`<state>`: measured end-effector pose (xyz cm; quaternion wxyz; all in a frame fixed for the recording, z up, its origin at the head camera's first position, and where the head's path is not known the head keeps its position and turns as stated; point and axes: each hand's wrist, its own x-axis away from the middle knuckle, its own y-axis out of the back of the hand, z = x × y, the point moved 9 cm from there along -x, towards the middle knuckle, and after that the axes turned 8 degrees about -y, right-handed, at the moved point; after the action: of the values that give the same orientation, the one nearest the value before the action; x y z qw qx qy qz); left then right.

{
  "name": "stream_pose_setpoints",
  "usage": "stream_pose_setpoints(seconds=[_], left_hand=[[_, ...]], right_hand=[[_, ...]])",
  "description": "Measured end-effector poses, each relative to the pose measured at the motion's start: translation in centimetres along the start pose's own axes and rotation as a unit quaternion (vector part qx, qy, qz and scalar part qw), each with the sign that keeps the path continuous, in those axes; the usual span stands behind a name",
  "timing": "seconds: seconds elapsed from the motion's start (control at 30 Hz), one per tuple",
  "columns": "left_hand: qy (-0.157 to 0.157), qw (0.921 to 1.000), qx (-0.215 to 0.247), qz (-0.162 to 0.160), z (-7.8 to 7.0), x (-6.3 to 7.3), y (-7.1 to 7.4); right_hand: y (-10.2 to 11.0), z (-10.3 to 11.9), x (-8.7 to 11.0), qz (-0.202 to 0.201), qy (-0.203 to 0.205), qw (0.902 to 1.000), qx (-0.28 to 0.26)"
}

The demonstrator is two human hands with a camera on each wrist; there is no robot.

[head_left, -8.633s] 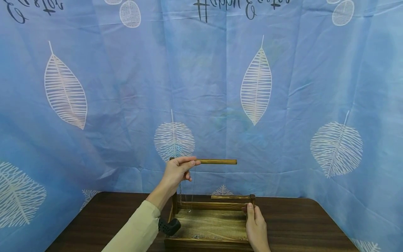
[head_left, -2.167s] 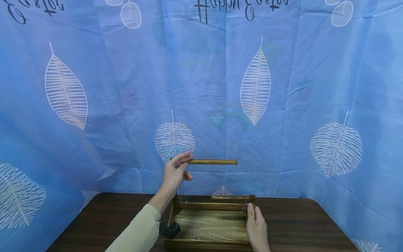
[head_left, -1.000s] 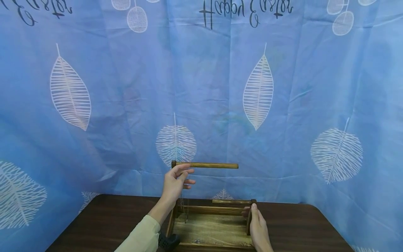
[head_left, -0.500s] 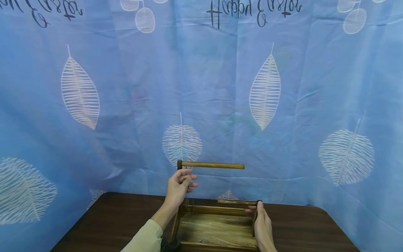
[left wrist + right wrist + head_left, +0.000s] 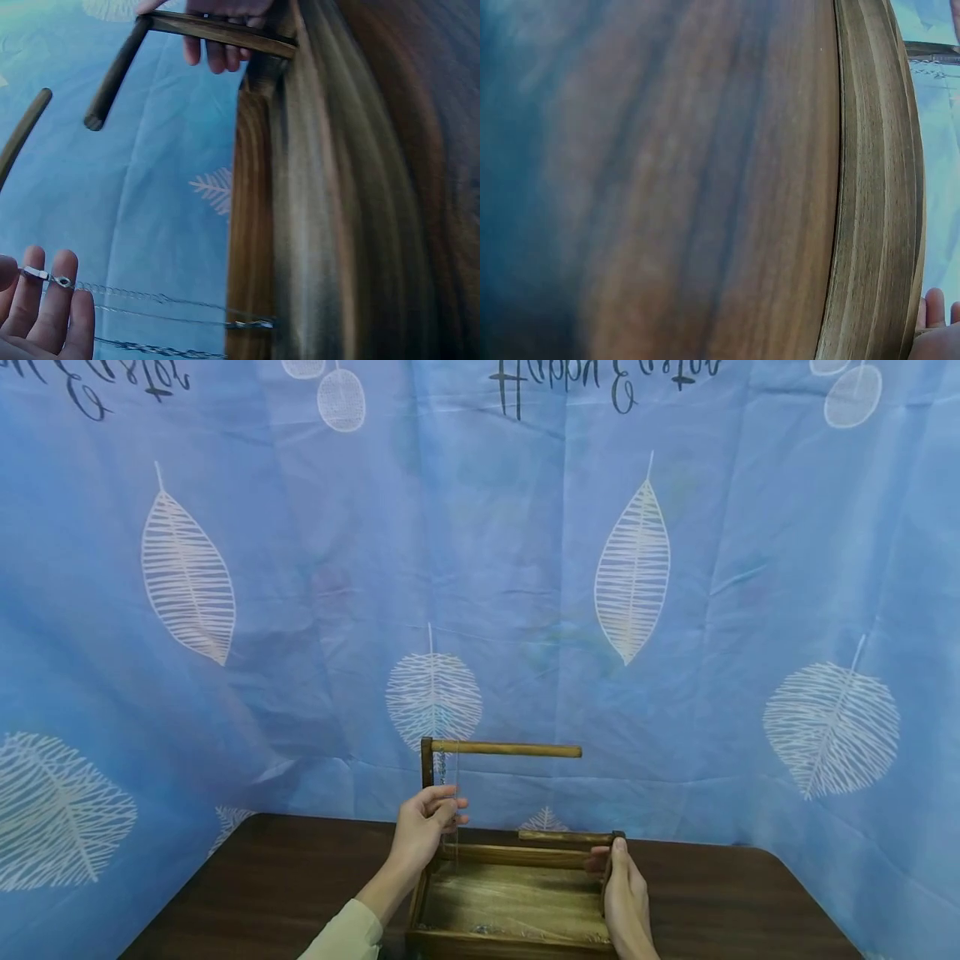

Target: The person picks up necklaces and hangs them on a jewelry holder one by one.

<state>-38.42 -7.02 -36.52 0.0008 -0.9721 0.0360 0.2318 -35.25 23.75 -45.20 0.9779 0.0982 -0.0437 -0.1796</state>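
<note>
A wooden jewelry stand [image 5: 525, 857] with a shallow tray base stands on the table. Thin silvery chains [image 5: 442, 768] hang from the left end of its upper bar [image 5: 517, 749]. Just below that bar my left hand [image 5: 418, 828] pinches a thin necklace between thumb and index finger. In the left wrist view its small metal clasp [image 5: 61, 281] lies across the fingers. My right hand [image 5: 628, 897] grips the stand's short right post, thumb near the top, other fingers partly hidden behind it. Fingers [image 5: 935, 307] of that hand show at the right wrist view's lower corner.
A shorter lower bar [image 5: 566, 837] juts left from the right post. Small silvery bits [image 5: 483, 930] lie along the tray's front edge. The dark wooden table [image 5: 720, 902] extends on both sides, with a blue leaf-print cloth [image 5: 510, 568] behind it.
My left hand slid left along the upper bar, then came down below it, leaving the bar and hanging chains in view. My right hand keeps its grip. The head view has shifted slightly.
</note>
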Motion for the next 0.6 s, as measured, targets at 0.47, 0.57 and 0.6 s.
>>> stream_pose_setpoints(seconds=[0.47, 0.57, 0.6], left_hand=[[0.041, 0.9977, 0.009, 0.053, 3.2, 1.9, 0.6], [0.054, 0.9957, 0.015, 0.074, 3.6, 2.5, 0.6], [0.059, 0.9949, 0.014, 0.081, 3.7, 2.7, 0.6]], right_hand=[[0.2, 0.4, 0.3, -0.007, 0.025, 0.9996, -0.003], [0.2, 0.3, 0.4, -0.009, 0.027, 0.9996, -0.003], [0.2, 0.3, 0.4, -0.009, 0.028, 0.9996, -0.003]])
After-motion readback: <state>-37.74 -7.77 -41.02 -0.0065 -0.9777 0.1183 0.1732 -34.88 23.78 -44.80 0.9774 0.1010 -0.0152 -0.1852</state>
